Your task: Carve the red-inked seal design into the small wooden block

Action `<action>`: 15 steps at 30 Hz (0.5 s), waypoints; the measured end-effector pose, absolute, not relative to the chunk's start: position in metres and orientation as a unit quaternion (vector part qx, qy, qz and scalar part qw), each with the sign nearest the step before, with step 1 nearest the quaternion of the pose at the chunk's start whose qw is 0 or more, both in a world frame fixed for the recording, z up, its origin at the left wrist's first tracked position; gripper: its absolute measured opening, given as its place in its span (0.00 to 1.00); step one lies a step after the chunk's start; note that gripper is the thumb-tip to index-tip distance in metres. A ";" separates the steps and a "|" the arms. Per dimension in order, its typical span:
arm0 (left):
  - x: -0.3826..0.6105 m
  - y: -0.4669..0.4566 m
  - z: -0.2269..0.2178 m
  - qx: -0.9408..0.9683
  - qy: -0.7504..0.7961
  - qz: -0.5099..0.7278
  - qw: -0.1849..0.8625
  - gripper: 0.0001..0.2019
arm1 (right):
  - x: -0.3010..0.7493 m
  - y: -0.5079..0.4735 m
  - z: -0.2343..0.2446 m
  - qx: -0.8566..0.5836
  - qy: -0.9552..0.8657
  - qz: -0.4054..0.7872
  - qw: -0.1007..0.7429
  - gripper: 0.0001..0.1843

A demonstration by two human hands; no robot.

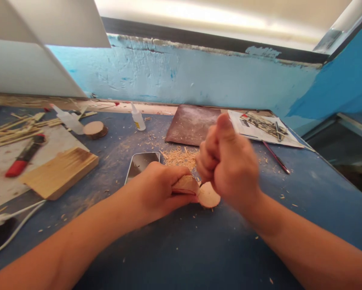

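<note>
My left hand (159,181) is wrapped round a small wooden piece (186,185), its pale face turned up between thumb and fingers. My right hand (227,157) makes a fist, thumb uppermost and slightly blurred, just right of that piece. A small dark tip shows below the fist near the wood; whatever the fist holds is otherwise hidden. Under the two hands a round wood slice (209,196) lies on the blue table (174,257), partly covered. Wood shavings (179,156) are heaped right behind my left hand.
A phone (141,163) lies behind my left wrist. Leftward are a wooden block (61,171), a red-and-black cutter (25,155), thin sticks (14,129) and another wood slice (95,129). A glue bottle (137,119), brown sheet (193,125) and pen (276,157) lie farther back.
</note>
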State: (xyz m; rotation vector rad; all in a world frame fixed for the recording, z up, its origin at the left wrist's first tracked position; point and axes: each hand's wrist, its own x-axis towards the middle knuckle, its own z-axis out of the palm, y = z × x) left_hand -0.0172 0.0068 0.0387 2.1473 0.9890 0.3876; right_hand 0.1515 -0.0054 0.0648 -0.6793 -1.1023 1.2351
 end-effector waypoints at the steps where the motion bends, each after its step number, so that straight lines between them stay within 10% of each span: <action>1: -0.018 0.007 0.038 0.837 0.382 0.141 0.365 0.10 | 0.151 -0.005 0.064 -0.299 -0.482 0.546 0.616 0.30; 15: -0.016 0.008 0.038 0.838 0.388 0.129 0.361 0.10 | 0.152 -0.006 0.061 -0.295 -0.458 0.568 0.617 0.30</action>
